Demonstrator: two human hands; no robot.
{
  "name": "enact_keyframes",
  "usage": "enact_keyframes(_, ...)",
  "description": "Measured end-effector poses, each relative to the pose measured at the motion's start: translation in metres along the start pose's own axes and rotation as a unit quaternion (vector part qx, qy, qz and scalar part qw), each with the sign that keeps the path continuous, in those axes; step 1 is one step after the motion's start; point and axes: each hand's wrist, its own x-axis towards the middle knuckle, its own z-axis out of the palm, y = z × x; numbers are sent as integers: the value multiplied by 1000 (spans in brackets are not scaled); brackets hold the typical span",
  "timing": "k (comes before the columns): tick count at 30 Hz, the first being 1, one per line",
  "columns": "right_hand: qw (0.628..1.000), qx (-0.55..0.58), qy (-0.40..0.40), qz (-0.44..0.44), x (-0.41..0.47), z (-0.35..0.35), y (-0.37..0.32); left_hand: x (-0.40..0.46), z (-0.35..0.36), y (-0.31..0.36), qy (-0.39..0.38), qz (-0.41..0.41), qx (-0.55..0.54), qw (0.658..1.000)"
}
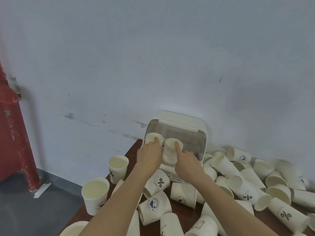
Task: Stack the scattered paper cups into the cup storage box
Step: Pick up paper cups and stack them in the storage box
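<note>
The cream plastic cup storage box (177,123) with its clear front flap lifted is standing on the dark brown table, against the wall. Two stacks of nested white paper cups, one left stack (153,139) and one right stack (172,152), are lying in its opening, mouths facing out. Many loose white printed paper cups (245,189) are lying scattered in front and to the right, and two upright cups (118,168) are standing at the left

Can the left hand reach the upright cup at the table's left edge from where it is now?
Probably yes. The left hand is at the box, and the upright cup stands just beside its forearm with nothing between.
</note>
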Motion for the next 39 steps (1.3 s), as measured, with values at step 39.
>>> enact_keyframes(39,977,179,45,108,-270,-51,42,-227,-20,95,52,62,-234,969)
